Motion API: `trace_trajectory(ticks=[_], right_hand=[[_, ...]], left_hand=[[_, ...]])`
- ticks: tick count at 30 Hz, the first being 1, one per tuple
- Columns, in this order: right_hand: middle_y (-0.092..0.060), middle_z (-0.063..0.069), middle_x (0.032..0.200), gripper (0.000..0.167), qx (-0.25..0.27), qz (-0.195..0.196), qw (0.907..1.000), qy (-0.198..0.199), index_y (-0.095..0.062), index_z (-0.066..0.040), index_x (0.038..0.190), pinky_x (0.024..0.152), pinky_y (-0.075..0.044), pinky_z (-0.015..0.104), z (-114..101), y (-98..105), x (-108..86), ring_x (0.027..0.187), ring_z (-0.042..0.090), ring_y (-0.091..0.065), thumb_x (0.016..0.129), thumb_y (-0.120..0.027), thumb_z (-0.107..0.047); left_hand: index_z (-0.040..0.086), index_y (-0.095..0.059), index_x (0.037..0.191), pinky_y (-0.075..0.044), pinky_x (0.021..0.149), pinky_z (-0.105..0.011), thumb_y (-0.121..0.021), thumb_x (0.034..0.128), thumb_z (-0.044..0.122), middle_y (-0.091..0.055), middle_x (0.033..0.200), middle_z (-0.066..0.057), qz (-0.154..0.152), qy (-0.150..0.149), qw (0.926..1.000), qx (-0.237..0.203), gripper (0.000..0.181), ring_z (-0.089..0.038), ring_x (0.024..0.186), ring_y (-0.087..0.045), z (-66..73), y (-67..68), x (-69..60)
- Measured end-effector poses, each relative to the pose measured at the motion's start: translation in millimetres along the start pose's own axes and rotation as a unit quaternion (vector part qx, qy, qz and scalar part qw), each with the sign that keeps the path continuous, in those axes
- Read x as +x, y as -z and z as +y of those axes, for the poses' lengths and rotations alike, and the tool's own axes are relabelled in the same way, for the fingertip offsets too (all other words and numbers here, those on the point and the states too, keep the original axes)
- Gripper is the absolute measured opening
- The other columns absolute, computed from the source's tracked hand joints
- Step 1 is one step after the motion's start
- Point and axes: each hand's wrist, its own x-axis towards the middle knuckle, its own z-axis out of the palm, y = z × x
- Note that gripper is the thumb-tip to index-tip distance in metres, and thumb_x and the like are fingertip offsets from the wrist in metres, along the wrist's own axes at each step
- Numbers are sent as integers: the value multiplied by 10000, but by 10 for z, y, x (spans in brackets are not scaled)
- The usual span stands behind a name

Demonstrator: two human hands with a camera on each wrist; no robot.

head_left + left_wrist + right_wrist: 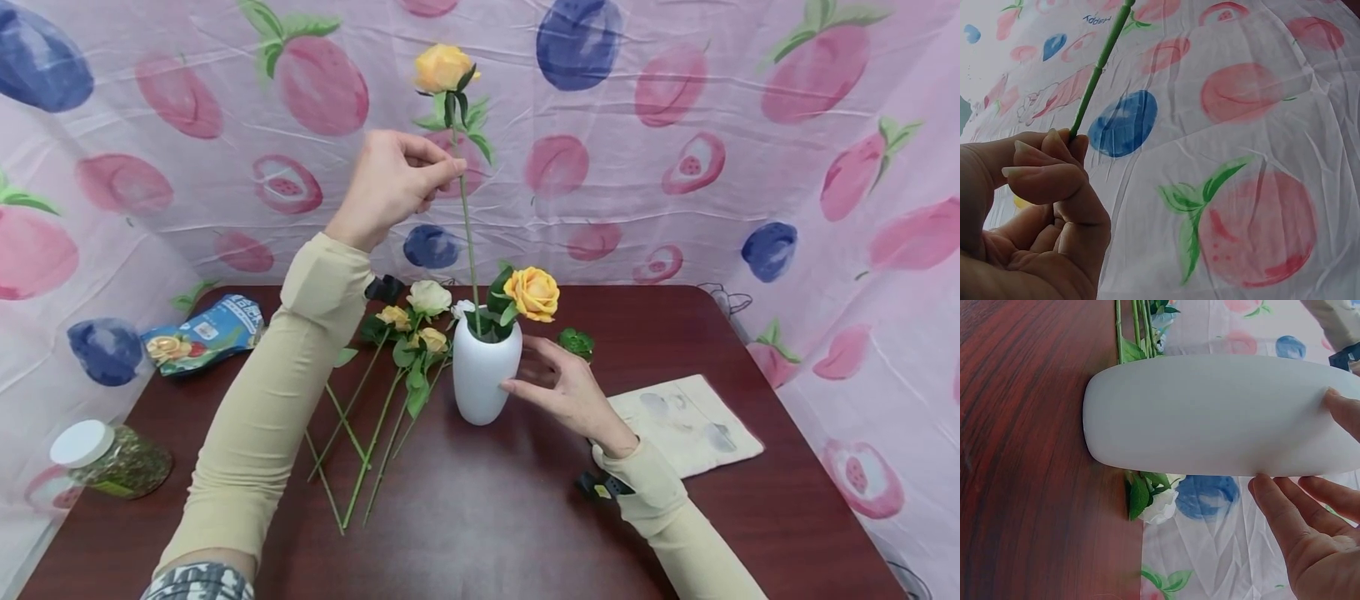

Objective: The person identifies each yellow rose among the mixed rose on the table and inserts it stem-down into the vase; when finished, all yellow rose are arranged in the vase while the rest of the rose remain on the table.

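Note:
Above the white vase (480, 387), my left hand (401, 179) pinches the green stem of a yellow rose (444, 68) between thumb and fingertips. The stem's lower end goes into the vase mouth and is hidden inside. In the left wrist view the pinched stem (1100, 69) slants up from the curled fingers. My right hand (566, 387) holds the upright vase from its right side. The right wrist view has thumb and fingers on opposite sides of the vase wall (1204, 415). Another yellow rose (532, 293) with dark leaves leans out of the vase to the right.
Left of the vase lie several cut roses, among them a white rose (430, 297), their stems (367, 467) crossing. Farther left are a blue packet (213, 332) and a lidded jar (120, 458). A small green plant (576, 342) and a printed cloth (693, 425) lie to the right.

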Motion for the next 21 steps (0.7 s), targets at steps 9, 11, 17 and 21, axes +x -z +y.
trace_trajectory(ticks=[9,11,17,21], right_hand=[[-642,57,1372,603,60,-40,9999,-82,-598,-162,1407,918,-588,353,-17,9,3,1147,231,-717,869,-851,-267],[-640,66,1375,603,69,-50,9999,-79,-597,-157,1407,916,-590,364,-18,8,3,1143,244,-719,869,-851,-254],[-638,72,1380,596,118,-70,9999,-38,-594,-155,1412,919,-589,358,-18,2,3,1141,250,-720,877,-844,-238],[-641,60,1375,592,171,-64,9998,-42,-598,-167,1407,916,-588,337,-25,-5,-1,1140,236,-721,875,-845,-245]], left_hand=[[29,-792,890,-437,498,-211,-786,922,234,-624,604,56,-112,-226,9984,511,208,-63,500,-507,-163,-138,-90],[41,-795,896,-433,503,-217,-780,927,243,-636,615,48,-161,-255,9972,678,205,-70,505,-521,-189,-168,-136],[104,-811,887,-487,574,-239,-773,931,283,-727,735,-15,-295,-320,9931,1086,188,-114,622,-646,-279,-247,-276],[108,-812,866,-495,602,-252,-782,924,277,-726,739,-35,-357,-315,9931,1071,181,-140,625,-632,-367,-293,-362]])
